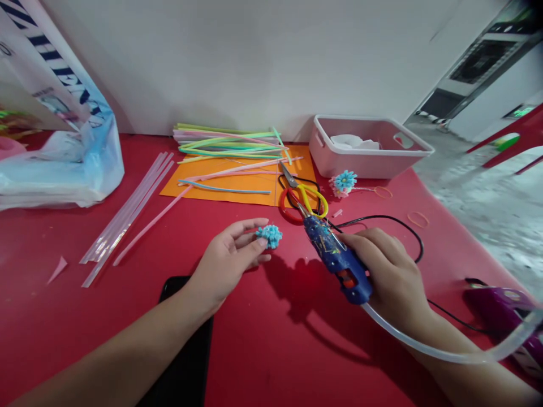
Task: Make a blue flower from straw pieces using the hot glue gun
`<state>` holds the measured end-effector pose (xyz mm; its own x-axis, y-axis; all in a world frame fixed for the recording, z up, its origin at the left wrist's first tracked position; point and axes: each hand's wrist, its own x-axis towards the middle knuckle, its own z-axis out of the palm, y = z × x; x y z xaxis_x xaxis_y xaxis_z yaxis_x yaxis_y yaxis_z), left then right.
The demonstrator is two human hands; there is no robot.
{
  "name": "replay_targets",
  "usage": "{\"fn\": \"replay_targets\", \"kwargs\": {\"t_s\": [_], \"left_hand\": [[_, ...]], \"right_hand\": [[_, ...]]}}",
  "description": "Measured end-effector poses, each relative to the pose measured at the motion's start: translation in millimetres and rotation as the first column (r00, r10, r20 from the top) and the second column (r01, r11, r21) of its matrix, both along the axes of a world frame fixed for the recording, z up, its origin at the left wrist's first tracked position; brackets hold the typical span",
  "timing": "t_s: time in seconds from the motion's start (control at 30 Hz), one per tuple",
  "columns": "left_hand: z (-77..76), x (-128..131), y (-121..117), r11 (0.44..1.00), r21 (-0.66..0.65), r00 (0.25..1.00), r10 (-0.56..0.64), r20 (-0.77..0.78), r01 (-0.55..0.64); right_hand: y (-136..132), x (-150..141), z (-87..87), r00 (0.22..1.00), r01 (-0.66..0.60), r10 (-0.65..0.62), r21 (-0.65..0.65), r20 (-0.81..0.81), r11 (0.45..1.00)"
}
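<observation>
Between thumb and fingers, my left hand pinches a small blue flower with curly petals, just above the red tabletop. My right hand grips a dark blue hot glue gun, its metal nozzle pointing up and left. A long translucent glue stick curves out of the gun's rear. Beyond the nozzle lie scissors with one red and one yellow handle. A finished-looking blue and pink flower piece rests farther right, by the pink bin.
Colored pipe-cleaner-like strips lie on an orange sheet. Clear glue sticks are at left, near a plastic bag. A pink bin stands behind. A black phone-like slab, black cord and purple object are nearby.
</observation>
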<state>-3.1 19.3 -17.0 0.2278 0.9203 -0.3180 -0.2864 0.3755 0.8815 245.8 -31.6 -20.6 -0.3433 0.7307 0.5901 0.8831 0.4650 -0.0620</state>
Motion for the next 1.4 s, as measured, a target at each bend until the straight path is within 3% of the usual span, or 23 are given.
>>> {"fn": "replay_targets", "kwargs": {"t_s": [0.1,0.2,0.27,0.37,0.5,0.7,0.83,0.93,1.03,1.17,1.3,1.4], "left_hand": [[0.3,0,0,1.000,-0.007,1.000,0.011,0.006,-0.011],[1.9,1,0,0.999,-0.029,1.000,0.024,-0.006,-0.024],[3.1,2,0,0.999,-0.036,0.999,0.029,-0.012,-0.030],[3.9,2,0,0.999,-0.033,0.999,0.033,-0.016,-0.034],[3.7,2,0,0.999,-0.032,0.999,0.034,-0.014,-0.035],[3.9,3,1,0.999,-0.027,0.999,0.038,-0.013,-0.038],[5.2,3,0,0.998,-0.036,0.999,0.050,-0.004,-0.051],[6.5,2,0,0.998,-0.035,0.999,0.050,0.016,-0.049],[7.1,2,-1,0.998,-0.042,0.998,0.047,0.028,-0.046],[6.7,2,-1,0.998,-0.048,0.999,0.042,0.025,-0.041],[5.1,0,0,0.998,-0.056,1.000,0.004,-0.012,-0.004],[3.3,0,0,0.999,-0.041,0.999,-0.022,-0.034,0.020]], "right_hand": [[-1,-4,-1.3,0.994,0.026,-0.024,0.016,-0.107,1.000],[-3,-7,-1.6,0.945,0.140,-0.118,0.052,-0.304,0.989],[-4,-5,-0.1,0.931,0.191,-0.161,0.062,-0.327,0.980],[-3,2,7.4,0.973,0.156,-0.141,0.072,-0.182,0.985],[-1,11,29.9,0.984,0.142,-0.150,0.094,0.094,0.985],[-1,13,69.8,0.841,0.310,-0.321,0.100,0.435,0.946],[0,15,76.3,0.774,0.379,-0.348,0.054,0.528,0.924],[3,16,65.4,0.882,0.309,-0.258,-0.070,0.395,0.949],[9,12,45.2,0.982,0.190,-0.190,-0.209,0.020,0.959],[17,2,17.3,0.850,0.153,-0.340,-0.429,-0.402,0.890],[14,0,-1.0,0.727,0.038,-0.367,-0.500,-0.580,0.865],[6,2,-6.6,0.724,-0.051,-0.290,-0.467,-0.626,0.883]]}}
